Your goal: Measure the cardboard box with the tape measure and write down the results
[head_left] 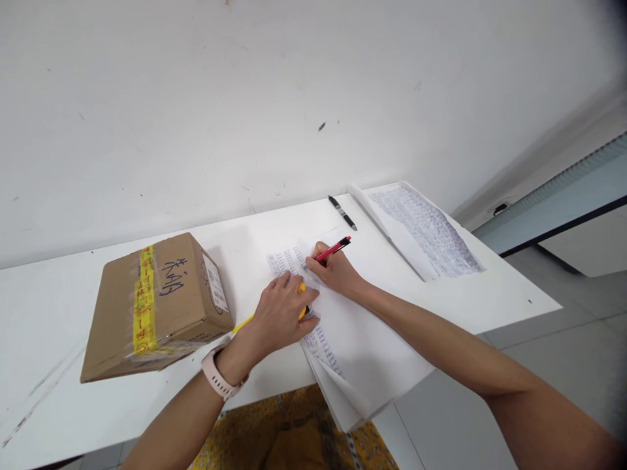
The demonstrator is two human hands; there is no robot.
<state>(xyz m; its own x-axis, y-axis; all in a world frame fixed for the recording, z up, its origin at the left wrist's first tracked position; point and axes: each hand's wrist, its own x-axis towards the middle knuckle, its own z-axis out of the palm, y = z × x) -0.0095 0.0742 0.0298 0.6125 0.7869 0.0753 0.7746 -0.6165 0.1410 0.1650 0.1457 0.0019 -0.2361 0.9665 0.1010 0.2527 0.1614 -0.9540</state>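
Right hand (333, 269): fingers clamped on pen (334, 249), long axis toward 2 o'clock, over paper (382, 365) | left hand (281, 307): farther, at pen's 7-to-8 o'clock, on paper, yellow thing (302, 287) beneath; whether gripped, cannot tell

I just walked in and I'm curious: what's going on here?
A person at a white table has the fingers of the right hand around a red pen, in a writing grip over marked sheets of paper. The left hand lies on the sheets, over a yellow-and-black object mostly hidden beneath it. A taped cardboard box stands to the left; a black pen and more papers lie farther back.
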